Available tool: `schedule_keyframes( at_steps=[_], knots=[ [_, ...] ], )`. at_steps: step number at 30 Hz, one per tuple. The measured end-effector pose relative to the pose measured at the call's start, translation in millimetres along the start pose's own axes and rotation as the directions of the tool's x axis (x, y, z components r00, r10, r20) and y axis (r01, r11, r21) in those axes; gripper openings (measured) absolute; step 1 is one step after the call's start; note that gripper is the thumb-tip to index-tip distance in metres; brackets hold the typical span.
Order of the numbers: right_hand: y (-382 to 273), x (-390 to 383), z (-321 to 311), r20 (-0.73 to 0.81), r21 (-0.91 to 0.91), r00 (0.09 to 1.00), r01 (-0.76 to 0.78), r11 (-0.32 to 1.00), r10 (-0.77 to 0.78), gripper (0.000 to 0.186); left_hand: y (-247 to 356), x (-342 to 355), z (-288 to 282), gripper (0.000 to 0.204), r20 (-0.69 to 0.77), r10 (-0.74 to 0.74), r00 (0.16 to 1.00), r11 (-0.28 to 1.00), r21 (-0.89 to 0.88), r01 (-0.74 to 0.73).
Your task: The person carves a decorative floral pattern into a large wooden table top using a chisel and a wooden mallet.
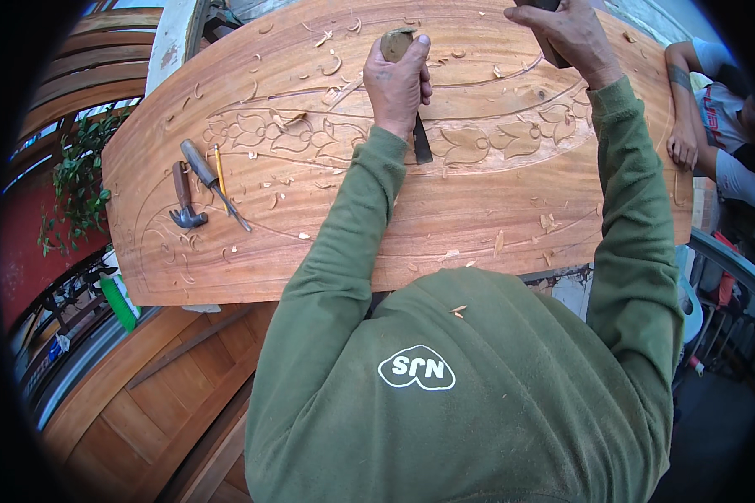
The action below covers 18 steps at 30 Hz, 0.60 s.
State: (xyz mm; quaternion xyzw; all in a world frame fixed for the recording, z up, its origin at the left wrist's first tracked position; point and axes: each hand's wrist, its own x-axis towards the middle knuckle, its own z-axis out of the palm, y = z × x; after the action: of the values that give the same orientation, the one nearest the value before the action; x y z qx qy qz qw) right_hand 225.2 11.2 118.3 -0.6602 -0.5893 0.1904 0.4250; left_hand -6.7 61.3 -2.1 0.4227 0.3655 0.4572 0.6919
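Observation:
My left hand [392, 88] is closed on a chisel [421, 144] with a wooden handle [397, 44], held upright with its dark flat blade at the carved flower band. My right hand [580, 38] grips a dark wooden block [551, 50], raised at the upper right over the panel. The wide wooden panel [486, 243] bears outlined leaf and flower carvings [457, 144] and scattered curled shavings. On its left part lie a claw hammer [185, 201], a chisel with a grey handle [201, 168] and a thin yellow pencil-like stick [221, 174].
Another person's arm and hand [682, 142] rest at the panel's right edge, with more of a person in white beside it. A paneled wooden door [134, 411] lies below left. A plant [84, 184], slatted wood [101, 42] and metal railing [726, 264] surround the panel.

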Motion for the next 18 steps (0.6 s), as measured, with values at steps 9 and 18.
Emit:
schedule_keyframes(
  at_steps=[9,18],
  knots=[
    [11.8,-2.9,18.9,0.531,-0.415,0.821,0.038,0.909,0.208,0.084,-12.6,-7.3,2.4,0.028,0.035,-0.063,0.997,0.995,0.075,0.06],
    [43.2,-13.7,19.7,0.506,-0.235,0.857,0.024,0.972,0.101,0.085,-9.2,-10.0,8.3,0.027,0.068,-0.084,0.994,0.993,0.089,0.078]
  ],
)
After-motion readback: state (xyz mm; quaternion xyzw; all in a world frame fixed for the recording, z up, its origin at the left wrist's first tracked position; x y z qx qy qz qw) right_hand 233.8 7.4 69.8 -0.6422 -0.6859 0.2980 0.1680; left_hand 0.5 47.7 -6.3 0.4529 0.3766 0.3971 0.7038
